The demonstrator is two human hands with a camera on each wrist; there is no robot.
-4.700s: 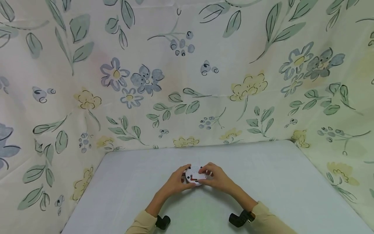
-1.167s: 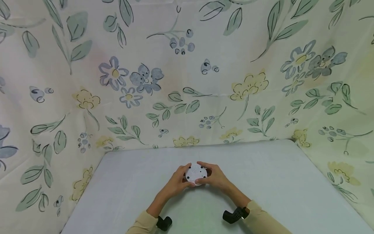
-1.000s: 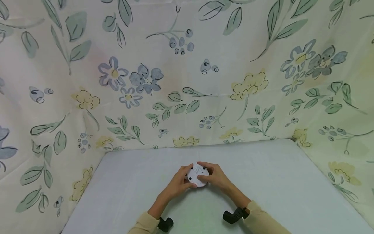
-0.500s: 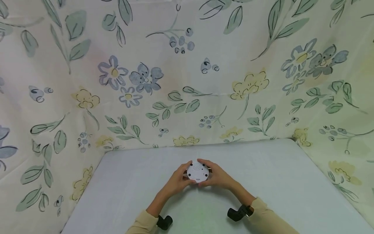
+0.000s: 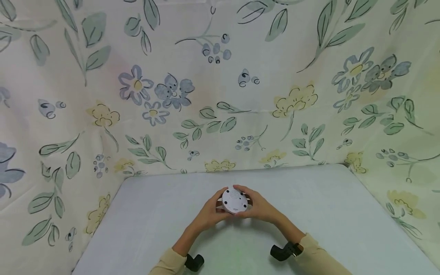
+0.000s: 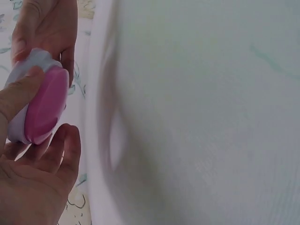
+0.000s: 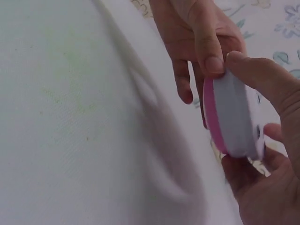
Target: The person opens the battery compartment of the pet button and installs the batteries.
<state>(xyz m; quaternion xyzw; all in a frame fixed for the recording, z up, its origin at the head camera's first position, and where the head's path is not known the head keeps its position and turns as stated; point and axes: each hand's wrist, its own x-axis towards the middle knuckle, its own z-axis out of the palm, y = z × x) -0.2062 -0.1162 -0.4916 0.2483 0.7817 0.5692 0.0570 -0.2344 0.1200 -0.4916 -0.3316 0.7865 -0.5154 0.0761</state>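
A round white-and-pink device (image 5: pixel 235 200) is held just above the table in the head view. Its white underside faces up, with a patch of small speaker holes and several dark feet. My left hand (image 5: pixel 208 212) grips its left edge, and my right hand (image 5: pixel 260 208) grips the right edge, thumbs near each other at the front. The left wrist view shows the device's smooth pink face (image 6: pixel 48 105) turned away from the head camera. From the right wrist, its thick pale side (image 7: pixel 232 115) appears between both hands' fingers.
A white cloth covers the table (image 5: pixel 154 210), faintly green at the front. Floral fabric (image 5: pixel 220 88) hangs behind and at both sides. Black cameras (image 5: pixel 194 262) are strapped to the wrists, below beige sleeves.
Earlier, a compartment with red and dark parts lay exposed in the underside, the right fingers at it. A white cover now closes it. The right thumb has moved off the cover to the edge.
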